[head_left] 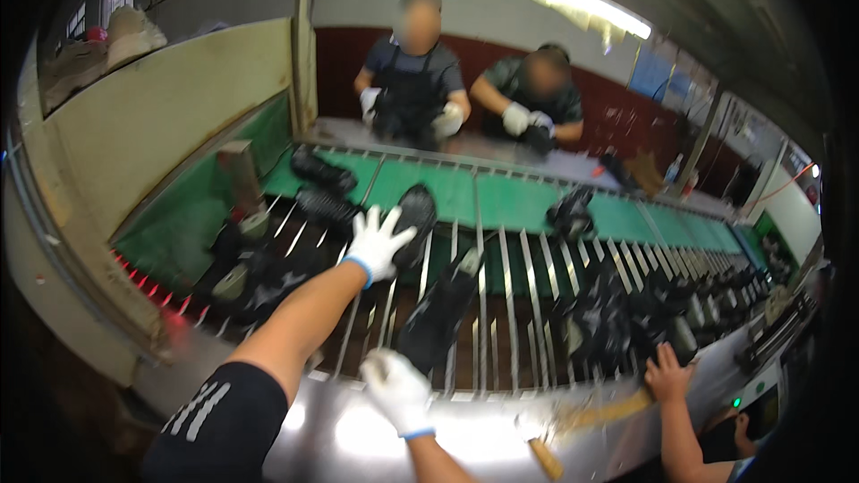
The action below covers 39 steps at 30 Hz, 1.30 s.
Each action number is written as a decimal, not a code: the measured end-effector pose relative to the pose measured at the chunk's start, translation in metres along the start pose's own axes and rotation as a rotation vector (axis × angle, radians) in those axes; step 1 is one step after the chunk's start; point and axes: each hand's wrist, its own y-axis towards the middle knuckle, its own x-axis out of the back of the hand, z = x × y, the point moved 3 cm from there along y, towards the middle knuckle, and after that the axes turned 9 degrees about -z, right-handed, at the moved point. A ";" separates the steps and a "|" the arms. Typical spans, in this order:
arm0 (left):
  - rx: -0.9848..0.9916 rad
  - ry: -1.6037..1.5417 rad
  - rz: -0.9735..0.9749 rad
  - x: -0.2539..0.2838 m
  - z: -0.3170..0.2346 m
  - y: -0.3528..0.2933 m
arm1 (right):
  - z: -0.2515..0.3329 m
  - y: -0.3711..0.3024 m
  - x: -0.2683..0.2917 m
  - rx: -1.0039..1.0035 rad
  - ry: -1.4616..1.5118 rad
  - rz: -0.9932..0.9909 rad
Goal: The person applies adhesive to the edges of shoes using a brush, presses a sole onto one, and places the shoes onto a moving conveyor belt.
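Shoe [418, 215], black, lies partly on the green strip [452, 190], partly over metal bars [508, 304]. The gloved left hand [376, 243] is at its left edge, fingers spread wide. The gloved right hand [395, 391] is curled beside the near end of a 2nd shoe [440, 313]; I cannot tell whether it grips anything. Opposite are 2 workers [413, 80].

no legible words, labels, brands, numbers or signs, any print too small or blurred
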 end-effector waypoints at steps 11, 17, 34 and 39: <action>-0.145 -0.170 -0.019 -0.006 0.031 0.008 | 0.017 0.011 0.015 -0.027 0.104 0.163; -0.075 -0.407 0.065 0.001 0.002 -0.009 | 0.017 0.009 0.022 -0.093 0.078 0.196; 0.248 -1.342 0.185 0.163 -0.001 -0.070 | 0.008 0.016 0.023 -0.168 0.168 0.120; 0.316 -1.263 0.382 0.259 0.019 -0.250 | 0.004 0.015 0.019 -0.263 0.017 0.278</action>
